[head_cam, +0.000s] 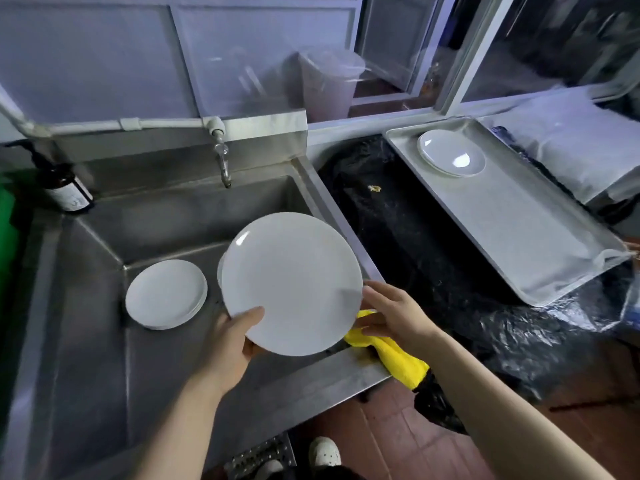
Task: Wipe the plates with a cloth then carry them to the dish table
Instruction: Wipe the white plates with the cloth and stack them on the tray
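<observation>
Left hand (239, 336) pinches plate (291, 282) by its lower rim, frame centre, over the sink (104, 306); right hand (391, 315) fingers loosely spread on the yellow cloth (398, 358) at the plate's right edge; keep plate tilted, wipe both faces; stack (166, 294) waits lower left.

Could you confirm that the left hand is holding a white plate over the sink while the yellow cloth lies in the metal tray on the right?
Not quite. The head view shows the yellow cloth draped over the sink edge under the right hand, not in the metal tray. The left hand does hold the white plate.
</observation>
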Demonstrator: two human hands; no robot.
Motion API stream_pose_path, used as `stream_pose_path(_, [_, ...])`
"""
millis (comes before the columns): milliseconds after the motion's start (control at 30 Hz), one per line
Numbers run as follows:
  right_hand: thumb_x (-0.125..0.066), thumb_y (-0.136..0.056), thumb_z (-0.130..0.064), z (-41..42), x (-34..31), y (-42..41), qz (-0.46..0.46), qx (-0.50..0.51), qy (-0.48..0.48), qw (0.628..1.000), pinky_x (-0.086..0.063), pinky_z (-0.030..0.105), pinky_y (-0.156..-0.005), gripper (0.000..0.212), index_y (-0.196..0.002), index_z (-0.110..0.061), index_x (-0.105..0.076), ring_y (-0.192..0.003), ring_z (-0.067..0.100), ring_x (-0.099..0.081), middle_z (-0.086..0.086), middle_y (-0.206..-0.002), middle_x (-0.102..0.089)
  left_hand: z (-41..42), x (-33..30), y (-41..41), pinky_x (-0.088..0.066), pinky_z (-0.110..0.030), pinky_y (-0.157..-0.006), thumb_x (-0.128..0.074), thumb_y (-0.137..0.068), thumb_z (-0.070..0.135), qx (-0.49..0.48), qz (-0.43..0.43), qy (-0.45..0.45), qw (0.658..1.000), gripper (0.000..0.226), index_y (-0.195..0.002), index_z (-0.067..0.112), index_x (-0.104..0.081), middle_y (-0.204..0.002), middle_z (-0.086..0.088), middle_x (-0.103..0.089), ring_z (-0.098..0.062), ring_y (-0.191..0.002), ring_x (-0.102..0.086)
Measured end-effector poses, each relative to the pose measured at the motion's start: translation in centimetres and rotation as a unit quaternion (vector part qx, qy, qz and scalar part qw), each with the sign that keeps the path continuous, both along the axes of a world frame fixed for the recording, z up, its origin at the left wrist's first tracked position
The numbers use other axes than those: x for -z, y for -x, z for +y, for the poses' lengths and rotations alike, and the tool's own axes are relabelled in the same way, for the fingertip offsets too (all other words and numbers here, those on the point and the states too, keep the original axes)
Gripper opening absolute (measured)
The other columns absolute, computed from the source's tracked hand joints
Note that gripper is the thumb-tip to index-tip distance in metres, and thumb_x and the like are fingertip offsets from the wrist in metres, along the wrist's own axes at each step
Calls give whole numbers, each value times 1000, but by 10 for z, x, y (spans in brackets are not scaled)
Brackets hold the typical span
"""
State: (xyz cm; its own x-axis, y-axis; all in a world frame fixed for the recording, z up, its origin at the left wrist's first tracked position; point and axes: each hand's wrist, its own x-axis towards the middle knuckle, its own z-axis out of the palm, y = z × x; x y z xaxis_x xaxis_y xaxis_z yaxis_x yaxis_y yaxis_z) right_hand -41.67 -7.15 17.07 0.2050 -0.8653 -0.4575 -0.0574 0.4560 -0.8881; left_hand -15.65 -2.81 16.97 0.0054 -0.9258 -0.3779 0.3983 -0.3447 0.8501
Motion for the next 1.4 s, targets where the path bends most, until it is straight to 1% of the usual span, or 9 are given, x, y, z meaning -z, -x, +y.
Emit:
stream_pose_path(100, [-54, -95, -14, -6, 1, -3, -64, 29, -4, 998, -57, 38, -70, 19, -102, -20, -71, -85, 25, -70, 8, -98, -72, -10, 2, 5, -56, -28, -59, -69, -76, 13, 22, 7, -17, 1000, 31, -102, 31, -71, -100, 3, -75, -17, -90, -71])
stream_pose_path(200, [-54, -92, 0, -16, 0, 6, -107, 70, -1, 992, -56, 34, -63, 22, -108, -9, -65, -80, 22, -69, 8, -93, -71, -23, 1, 15, -56, -26, -61, -73, -76, 17, 41, 2, -21, 999, 37, -112, 25, -65, -105, 1, -74, -19, -96, -69])
stream_pose_path(433, [-52, -93, -3, -69, -1, 63, -175, 152, -14, 973, -57, 33, -61, 24, -107, -13, -68, -78, 24, -71, 10, -94, -74, -98, -22, 60, -58, -36, -70, -60, -81, 25, 98, 5, 23, 995, 46, -127, 22, -54, -114, -5, -71, -24, -99, -69])
stream_pose_path(533, [-53, -92, -4, -103, 1, 109, -191, 189, -18, 963, -57, 32, -61, 22, -106, -12, -69, -80, 25, -71, 10, -96, -73, -138, -28, 88, -54, -44, -88, -50, -94, 23, 88, -35, 44, 995, 37, -132, 18, -51, -109, -8, -72, -26, -99, -69])
stream_pose_path(767, [-54, -91, -2, -196, 2, 219, -232, 290, -5, 928, -57, 29, -59, 19, -104, -7, -67, -73, 21, -71, 9, -91, -74, -234, -40, 163, -50, -42, -92, -42, -100, 22, 61, -70, 50, 994, 30, -127, 20, -54, -117, -7, -70, -24, -108, -67])
stream_pose_path(1067, [-50, -94, -1, -303, 20, 291, -228, 418, -6, 879, -59, 30, -59, 16, -107, -4, -60, -79, 24, -69, 15, -100, -66, -314, -19, 214, -49, -42, -88, -43, -100, 22, 2, -23, 5, 1000, 29, -123, 15, -60, -116, -10, -70, -26, -106, -68])
stream_pose_path(1200, [-52, -95, -2, -343, 21, 302, -211, 452, 14, 867, -57, 23, -62, 19, -113, 4, -55, -75, 9, -66, 16, -100, -57, -327, -9, 220, -49, -41, -88, -43, -100, 22, -14, -4, -13, 1000, 29, -123, 15, -60, -117, -10, -70, -26, -106, -68])
stream_pose_path(1267, [-52, -94, -1, -359, 26, 305, -206, 463, -4, 862, -59, 30, -67, 16, -110, 2, -54, -80, 19, -65, 17, -98, -57, -329, -4, 221, -48, -41, -88, -43, -100, 21, -28, 5, -24, 999, 30, -124, 15, -59, -116, -10, -70, -25, -105, -68])
stream_pose_path(1400, [-52, -93, 2, -385, 30, 308, -190, 452, -17, 872, -59, 34, -55, 8, -100, 0, -55, -87, 29, -64, 20, -101, -60, -329, 5, 220, -49, -40, -88, -41, -101, 21, -40, 7, -43, 998, 30, -125, 15, -59, -116, -10, -70, -25, -104, -69])
